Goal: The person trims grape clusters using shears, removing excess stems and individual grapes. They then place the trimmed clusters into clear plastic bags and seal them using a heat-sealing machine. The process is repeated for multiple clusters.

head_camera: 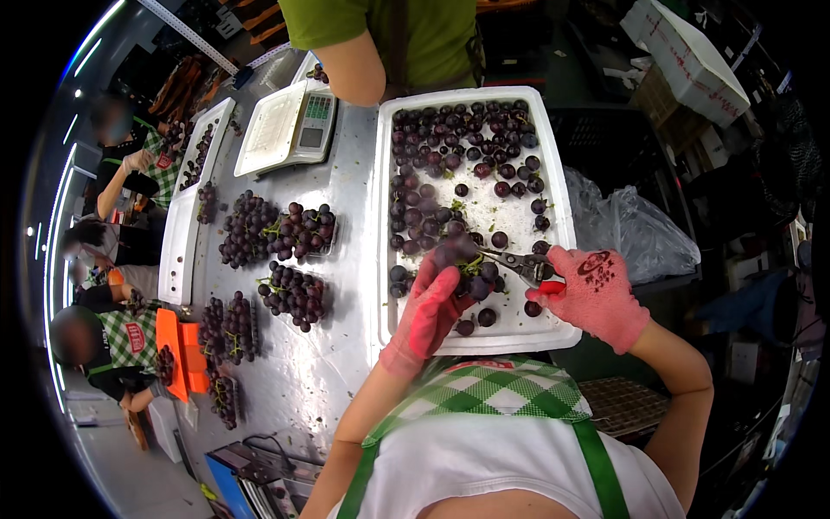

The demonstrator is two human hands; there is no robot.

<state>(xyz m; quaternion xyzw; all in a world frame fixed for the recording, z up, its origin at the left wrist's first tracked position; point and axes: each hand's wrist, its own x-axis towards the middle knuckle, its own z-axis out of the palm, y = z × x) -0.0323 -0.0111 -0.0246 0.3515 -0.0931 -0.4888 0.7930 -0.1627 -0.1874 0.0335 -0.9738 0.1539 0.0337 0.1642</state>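
Note:
My left hand (430,311), in a pink glove, holds a small bunch of dark grapes (478,280) with green stems over the near part of a white foam tray (564,227). Gloved in the same pink, my right hand (587,289) grips red-handled pruning shears (526,265). Their blades point left and touch or nearly touch the bunch's stems; the exact contact is hidden among the grapes. Many loose grapes (415,188) fill the tray's far and left parts, with stem bits scattered on its floor.
Left of the tray, bunches of grapes (295,295), some in clear punnets, stand on the metal table (350,188). Beyond them is a weighing scale (285,126). A person in a green shirt (402,39) stands at the far end; several co-workers line the left side. Clear plastic bags (635,227) lie right.

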